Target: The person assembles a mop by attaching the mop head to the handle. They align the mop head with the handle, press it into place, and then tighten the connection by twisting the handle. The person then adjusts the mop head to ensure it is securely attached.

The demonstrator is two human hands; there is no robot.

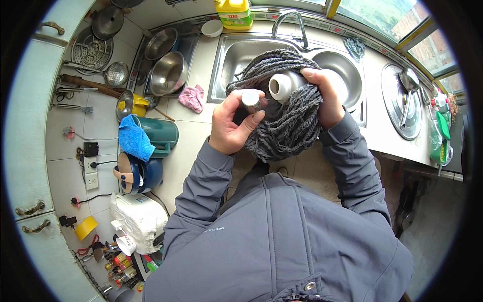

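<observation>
My right hand (327,98) grips a grey string mop head (284,133), thumb along its white plastic socket (282,86). The socket's round opening faces up and left. In front of the sink, the mop head hangs with its strands bunched in loops. Between thumb and fingers, my left hand (232,121) holds a silver-white cylinder (250,98) seen end-on; its length is hidden. This cylinder is just left of the socket, apart from it.
Behind the mop stands a steel sink (236,48) with a faucet (291,27). Metal bowls (169,74), a pink cloth (191,98) and a green bucket-like container (160,135) sit on the left counter. A round steel lid (397,103) lies at right.
</observation>
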